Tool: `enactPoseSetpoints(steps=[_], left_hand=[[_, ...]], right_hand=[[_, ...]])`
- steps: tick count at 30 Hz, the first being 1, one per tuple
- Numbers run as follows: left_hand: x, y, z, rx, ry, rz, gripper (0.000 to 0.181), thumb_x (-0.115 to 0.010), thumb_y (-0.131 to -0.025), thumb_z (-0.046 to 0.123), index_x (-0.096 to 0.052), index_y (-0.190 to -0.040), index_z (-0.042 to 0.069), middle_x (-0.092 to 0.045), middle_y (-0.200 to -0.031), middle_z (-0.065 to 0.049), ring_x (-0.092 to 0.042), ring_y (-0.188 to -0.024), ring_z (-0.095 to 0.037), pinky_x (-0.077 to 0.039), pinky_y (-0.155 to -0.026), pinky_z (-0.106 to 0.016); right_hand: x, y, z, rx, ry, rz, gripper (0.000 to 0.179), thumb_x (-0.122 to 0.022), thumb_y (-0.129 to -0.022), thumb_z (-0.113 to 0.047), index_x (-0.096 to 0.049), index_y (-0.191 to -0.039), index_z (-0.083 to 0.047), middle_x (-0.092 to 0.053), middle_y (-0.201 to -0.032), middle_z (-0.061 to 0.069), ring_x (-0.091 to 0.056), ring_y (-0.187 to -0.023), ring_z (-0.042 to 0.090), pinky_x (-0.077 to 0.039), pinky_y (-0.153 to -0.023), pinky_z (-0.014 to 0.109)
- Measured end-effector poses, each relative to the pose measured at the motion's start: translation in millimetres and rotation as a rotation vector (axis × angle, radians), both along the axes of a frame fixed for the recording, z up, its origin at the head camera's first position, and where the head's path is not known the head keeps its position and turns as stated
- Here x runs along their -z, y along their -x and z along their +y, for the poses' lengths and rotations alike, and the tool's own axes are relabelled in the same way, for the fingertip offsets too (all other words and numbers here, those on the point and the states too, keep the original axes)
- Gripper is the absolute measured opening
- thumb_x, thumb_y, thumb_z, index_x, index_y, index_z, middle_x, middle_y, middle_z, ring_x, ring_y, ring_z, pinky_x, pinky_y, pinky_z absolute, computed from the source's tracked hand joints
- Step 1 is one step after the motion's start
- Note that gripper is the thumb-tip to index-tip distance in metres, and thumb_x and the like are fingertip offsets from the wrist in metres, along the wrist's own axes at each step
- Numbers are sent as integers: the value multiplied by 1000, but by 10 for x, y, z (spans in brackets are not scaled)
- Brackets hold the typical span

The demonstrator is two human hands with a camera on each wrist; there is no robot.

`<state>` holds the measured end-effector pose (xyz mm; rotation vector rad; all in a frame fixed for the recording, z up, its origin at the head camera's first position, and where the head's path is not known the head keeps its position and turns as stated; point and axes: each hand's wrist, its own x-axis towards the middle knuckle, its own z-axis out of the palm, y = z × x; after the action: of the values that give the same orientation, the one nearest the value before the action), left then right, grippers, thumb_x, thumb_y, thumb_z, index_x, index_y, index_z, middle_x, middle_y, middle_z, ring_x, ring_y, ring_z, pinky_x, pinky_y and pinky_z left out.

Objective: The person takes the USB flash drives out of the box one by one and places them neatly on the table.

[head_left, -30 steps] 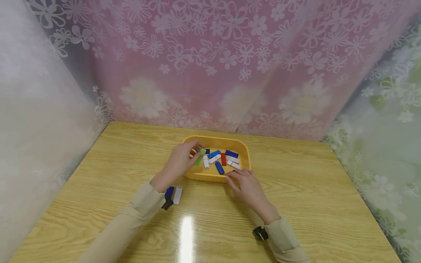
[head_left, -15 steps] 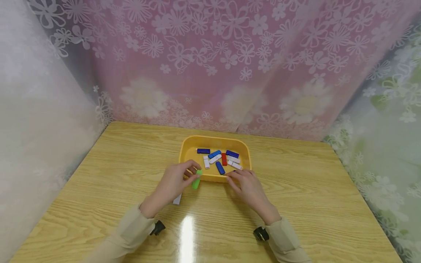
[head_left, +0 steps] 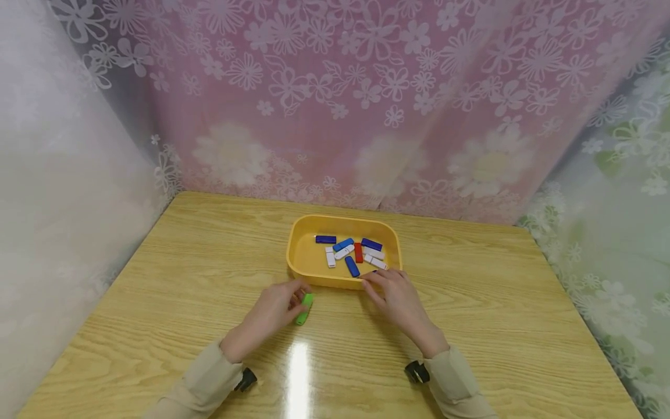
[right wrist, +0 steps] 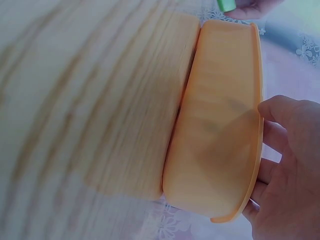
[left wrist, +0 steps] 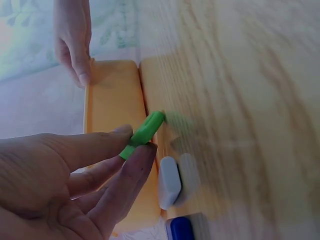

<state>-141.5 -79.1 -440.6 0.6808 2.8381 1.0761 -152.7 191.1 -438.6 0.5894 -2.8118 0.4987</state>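
Stick (left wrist: 149,128), bright green, between fingers (left wrist: 132,170) of the left hand (head_left: 271,307), one end beyond

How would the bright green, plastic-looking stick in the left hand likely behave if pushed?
The bright green, plastic-looking stick is probably stiff: pinched by the left hand, it shows no bend. Its small, slim body suggests little weight. Its flattish shape should slide rather than roll.

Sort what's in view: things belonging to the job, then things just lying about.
Likely the job:
green USB stick, left hand;
yellow plastic tray, right hand;
USB sticks inside;
white stick, blue stick outside.

Just surroundings:
floral curtain;
wood-grain table.
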Motion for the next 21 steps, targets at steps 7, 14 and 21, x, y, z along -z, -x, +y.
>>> enactPoseSetpoints(steps=[7,14,21], left_hand=[[42,-19,-18,-40,104,35,24,-83,-84,8,-71,-105,5,-70,-95,-4,-61,-84,-17,-54,-74,-33],[57,-7,-65,48,173,98,37,-87,-81,23,-73,-113,9,-70,-111,-4,-56,-98,-21,-49,-85,-38],[58,-9,-105,130,190,77,44,-89,-76,27,-73,-114,11,-69,-119,-6,-55,-103,-22,-49,-95,-45]], right_hand=[[-11,-7,-1,9,-2,-12,19,-66,-100,-26,-78,-109,-13,-74,-100,3,-67,-99,28,-45,-101,51],[-18,-12,-6,9,3,-15,19,-67,-100,-25,-78,-109,-13,-74,-101,3,-67,-98,28,-45,-101,51],[-17,-8,-5,9,-1,-9,18,-67,-100,-25,-78,-109,-13,-74,-101,3,-67,-99,29,-45,-101,53]])
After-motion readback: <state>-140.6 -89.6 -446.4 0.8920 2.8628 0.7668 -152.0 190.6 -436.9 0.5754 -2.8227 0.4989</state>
